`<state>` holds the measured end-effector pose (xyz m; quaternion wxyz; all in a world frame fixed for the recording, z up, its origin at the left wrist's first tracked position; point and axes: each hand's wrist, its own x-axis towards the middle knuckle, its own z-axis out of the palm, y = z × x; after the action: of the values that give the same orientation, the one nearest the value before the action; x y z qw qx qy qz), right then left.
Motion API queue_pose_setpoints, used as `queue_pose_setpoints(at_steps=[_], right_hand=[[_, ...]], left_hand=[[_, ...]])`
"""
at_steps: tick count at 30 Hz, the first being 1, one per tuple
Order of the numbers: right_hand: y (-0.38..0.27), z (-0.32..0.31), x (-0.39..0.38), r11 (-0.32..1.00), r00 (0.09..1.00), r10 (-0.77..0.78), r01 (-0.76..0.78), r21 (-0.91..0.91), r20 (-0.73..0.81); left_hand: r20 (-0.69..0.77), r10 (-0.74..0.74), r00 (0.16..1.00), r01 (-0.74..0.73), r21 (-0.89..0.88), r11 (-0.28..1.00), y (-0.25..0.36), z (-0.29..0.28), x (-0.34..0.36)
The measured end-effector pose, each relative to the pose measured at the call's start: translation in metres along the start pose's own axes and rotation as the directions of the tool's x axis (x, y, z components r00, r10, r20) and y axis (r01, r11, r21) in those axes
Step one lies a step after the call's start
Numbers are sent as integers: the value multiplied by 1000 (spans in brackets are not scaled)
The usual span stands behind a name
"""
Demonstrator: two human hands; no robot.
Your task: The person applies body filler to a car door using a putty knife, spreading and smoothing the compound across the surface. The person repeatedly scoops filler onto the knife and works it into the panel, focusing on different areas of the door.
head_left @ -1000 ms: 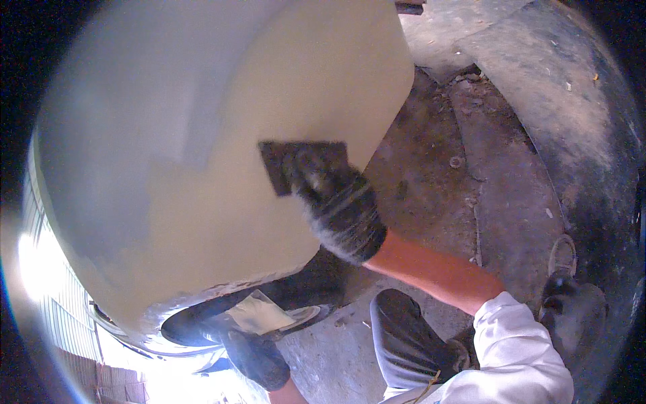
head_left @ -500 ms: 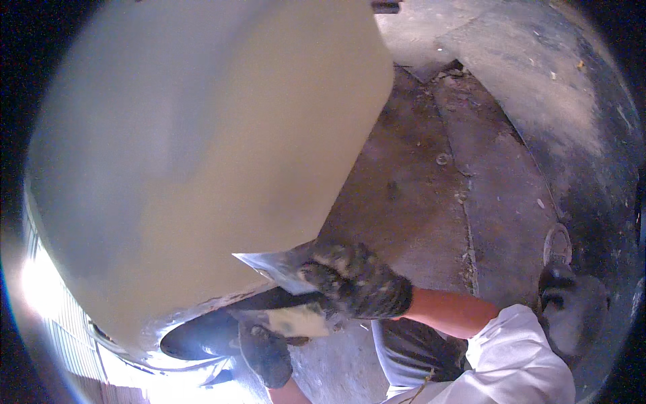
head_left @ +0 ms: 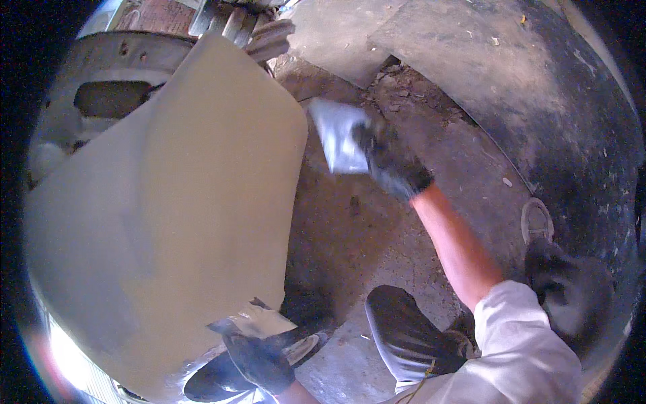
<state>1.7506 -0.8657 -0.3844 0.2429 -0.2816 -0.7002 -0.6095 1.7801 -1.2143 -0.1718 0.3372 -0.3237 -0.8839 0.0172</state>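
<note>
A large curved vehicle body panel [head_left: 215, 195], coated in beige filler with grey patches, fills the left and middle. My right hand [head_left: 397, 158], in a dark glove, is closed around a shiny flat metal putty spreader [head_left: 336, 135]. The spreader is smeared by motion and appears near the panel's right edge; whether it touches I cannot tell. Low in the view, my left hand [head_left: 259, 363], also gloved, grips a thin putty board [head_left: 266, 321] carrying beige filler. That board is close to the panel's lower edge, above a dark wheel-arch-like opening.
A bare metal body structure [head_left: 111, 97] with openings stands behind the panel at upper left. Worn sheets [head_left: 498, 60] cover the ground at upper right, beside a stained floor [head_left: 363, 229] with debris. My knee [head_left: 404, 323] and shoe [head_left: 537, 219] are at lower right.
My right hand has swung up and away with the spreader, from the panel's lower edge to beside its upper right side. The view has shifted, showing more behind the panel.
</note>
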Motion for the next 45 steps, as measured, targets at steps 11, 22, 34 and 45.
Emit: queue_pose_setpoints(at_steps=[11, 22, 34, 45], right_hand=[[-55, 26, 125, -570, 562, 580, -237, 786, 590], [-14, -28, 101, -757, 507, 582, 51, 652, 636], [-56, -151, 78, -818, 537, 515, 74, 571, 668], [-78, -235, 56, -849, 658, 387, -19, 528, 646]], left_hand=[[41, -217, 975, 195, 303, 933, -80, -5, -34], [38, -200, 979, 181, 284, 942, -71, -4, -50], [18, -148, 989, 138, 254, 957, -62, -5, -60], [140, -693, 707, 631, -569, 528, -40, -6, -72]])
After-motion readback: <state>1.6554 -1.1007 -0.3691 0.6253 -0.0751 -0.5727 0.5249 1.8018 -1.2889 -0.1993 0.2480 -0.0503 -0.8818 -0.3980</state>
